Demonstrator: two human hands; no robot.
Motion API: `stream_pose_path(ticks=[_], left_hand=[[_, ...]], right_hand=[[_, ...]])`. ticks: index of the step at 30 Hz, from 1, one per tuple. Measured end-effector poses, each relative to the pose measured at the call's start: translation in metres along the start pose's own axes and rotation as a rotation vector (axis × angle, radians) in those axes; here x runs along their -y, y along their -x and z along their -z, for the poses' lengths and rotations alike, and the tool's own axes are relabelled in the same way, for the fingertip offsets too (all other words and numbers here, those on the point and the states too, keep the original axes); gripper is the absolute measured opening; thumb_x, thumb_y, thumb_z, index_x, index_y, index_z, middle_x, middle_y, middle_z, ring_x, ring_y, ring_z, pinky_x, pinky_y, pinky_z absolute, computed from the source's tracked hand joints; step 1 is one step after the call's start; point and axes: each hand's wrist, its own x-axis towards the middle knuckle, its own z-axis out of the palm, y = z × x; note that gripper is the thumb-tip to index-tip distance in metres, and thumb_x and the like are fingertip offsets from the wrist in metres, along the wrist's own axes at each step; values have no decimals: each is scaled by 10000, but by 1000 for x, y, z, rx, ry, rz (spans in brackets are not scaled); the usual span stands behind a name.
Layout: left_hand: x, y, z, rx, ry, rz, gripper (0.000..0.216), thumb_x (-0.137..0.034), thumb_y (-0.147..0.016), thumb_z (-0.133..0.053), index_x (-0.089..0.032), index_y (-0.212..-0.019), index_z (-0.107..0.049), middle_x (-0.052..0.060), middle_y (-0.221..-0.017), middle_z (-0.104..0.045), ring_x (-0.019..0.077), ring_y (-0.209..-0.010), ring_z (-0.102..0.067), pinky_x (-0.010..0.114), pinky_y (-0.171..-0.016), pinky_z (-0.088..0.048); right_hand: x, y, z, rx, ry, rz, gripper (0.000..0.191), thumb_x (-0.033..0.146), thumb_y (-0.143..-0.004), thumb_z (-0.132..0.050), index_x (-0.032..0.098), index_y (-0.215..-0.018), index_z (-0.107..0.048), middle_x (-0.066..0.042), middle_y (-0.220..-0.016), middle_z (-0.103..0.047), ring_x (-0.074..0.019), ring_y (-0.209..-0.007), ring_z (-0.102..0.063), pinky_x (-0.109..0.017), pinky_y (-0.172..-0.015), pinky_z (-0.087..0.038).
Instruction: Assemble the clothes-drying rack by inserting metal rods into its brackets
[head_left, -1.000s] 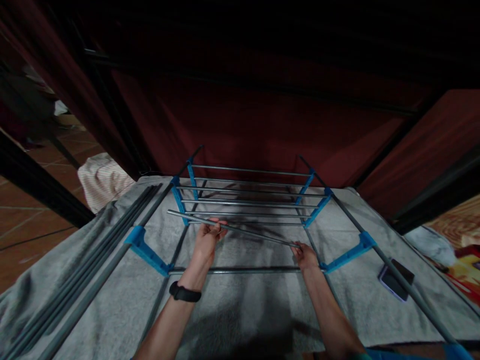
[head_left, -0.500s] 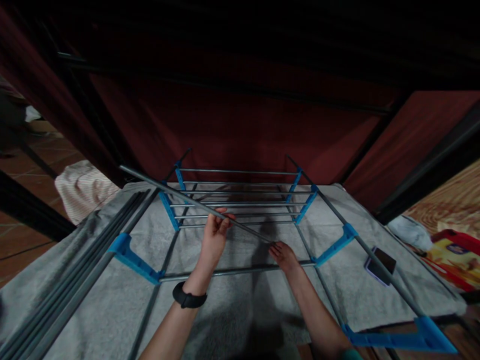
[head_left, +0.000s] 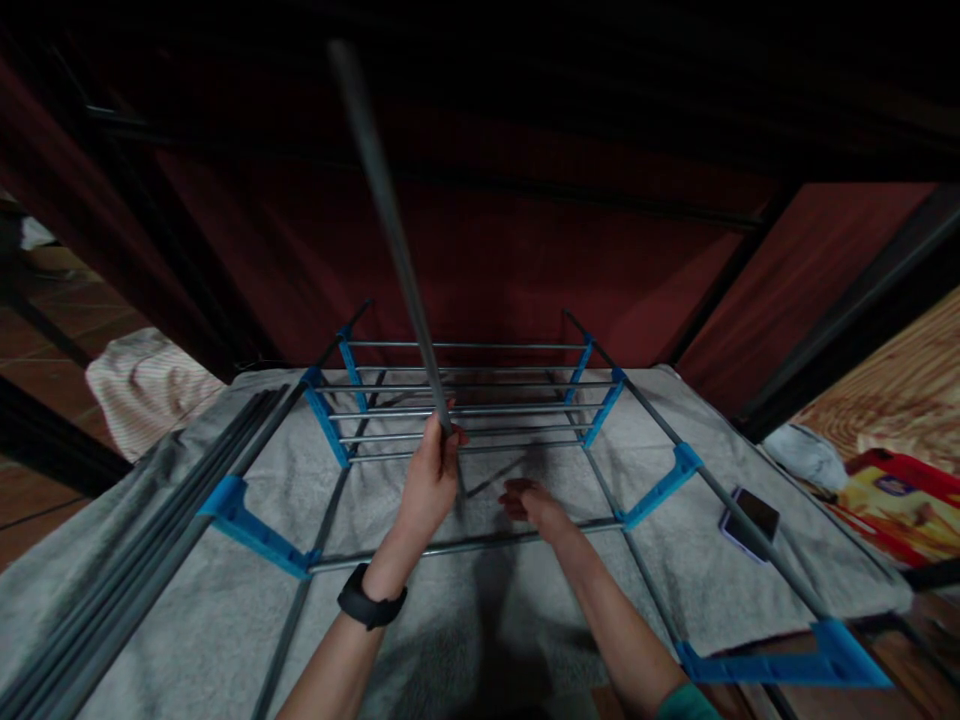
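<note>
My left hand (head_left: 433, 470) is closed round a grey metal tube (head_left: 397, 240), which stands steeply tilted with its top end toward the upper left. To the right, my right hand (head_left: 534, 503) is off the tube, fingers stretched out, holding nothing. Both hands are over a partly assembled rack of grey tubes and blue plastic brackets (head_left: 259, 532). Several crossbars (head_left: 480, 410) join the brackets at its far end, and a single crossbar (head_left: 495, 543) runs just below my hands. A dark band (head_left: 371, 597) is on my left wrist.
Several loose grey tubes (head_left: 165, 530) lie side by side on the grey blanket (head_left: 420, 640) at left. A phone (head_left: 750, 522) rests by the rack's right side. Dark red panels (head_left: 525, 260) rise behind. A red and yellow package (head_left: 900, 505) and striped cloth (head_left: 154, 385) are at the edges.
The tube has swung from a shallow slant across the rack to a steep one, its far end rising. My right hand has let go of its lower end.
</note>
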Motion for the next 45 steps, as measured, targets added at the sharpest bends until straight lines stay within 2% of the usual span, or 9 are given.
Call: stream_pose_path(ticks=[4,8,12,20,25,27,33,38,45], left_hand=[[-3,2,-1,102,-76,-90,433,-237,-983,-698,-271,-1404,-793,98,-1125,-785,315,-1098,-731,440,-1142,-548],[11,8,-4,233,-330,-189,540,-174,-1006,-556,-277,-1491,-770,141,-1215,-784,351,-1189,-716,483,-1135,-553],[33,13,1,277,-531,-164,660,-69,-941,-494,-301,-1487,-784,139,-1171,-758,341,-1124,-702,487,-1142,-535],[81,21,23,315,-719,-98,638,33,-897,-483,-278,-1316,-850,146,-1142,-771,341,-1115,-736,474,-1142,-533],[98,29,35,520,-1169,-119,773,80,-943,-382,-233,-1554,-738,148,-1280,-794,285,-1225,-761,433,-1169,-543],[102,31,37,572,-1273,-150,783,80,-954,-372,-231,-1579,-726,152,-1298,-802,280,-1234,-769,420,-1147,-554],[114,35,37,648,-1336,-195,772,64,-991,-312,-197,-1588,-727,199,-1439,-798,320,-1312,-767,468,-1156,-553],[126,37,38,693,-1318,-187,748,42,-1014,-308,-205,-1577,-735,186,-1453,-807,316,-1316,-775,466,-1136,-561],[141,35,62,718,-1315,-110,609,-66,-1067,-332,-173,-1447,-795,173,-1391,-836,327,-1261,-802,477,-1136,-555]], right_hand=[[10,3,8,9,-68,90,118,136,-804,-845,212,-857,-773,-40,-757,-829,-152,-618,-700,-262,-639,-563],[19,9,20,43,-151,155,175,158,-735,-912,195,-851,-785,-59,-786,-842,-161,-635,-704,-288,-663,-563],[20,16,33,107,-209,232,303,248,-676,-1004,204,-890,-794,-62,-842,-858,-194,-711,-750,-323,-733,-587],[8,13,45,41,-272,217,335,293,-668,-993,216,-939,-812,-69,-892,-874,-230,-800,-795,-387,-866,-617],[-3,10,55,40,-482,226,294,191,-671,-920,251,-932,-797,-56,-968,-891,-239,-871,-812,-421,-945,-641],[-7,10,60,30,-568,222,251,152,-690,-878,269,-882,-768,-30,-936,-882,-239,-898,-820,-426,-966,-654],[-13,11,73,-16,-678,252,199,148,-769,-868,268,-892,-767,-5,-851,-850,-224,-900,-830,-388,-967,-679],[-9,6,80,-183,-676,196,258,70,-757,-867,255,-790,-691,15,-774,-813,-184,-760,-784,-331,-851,-691],[-16,6,89,-265,-705,214,313,111,-793,-889,258,-734,-619,49,-660,-702,-165,-675,-703,-316,-779,-679]])
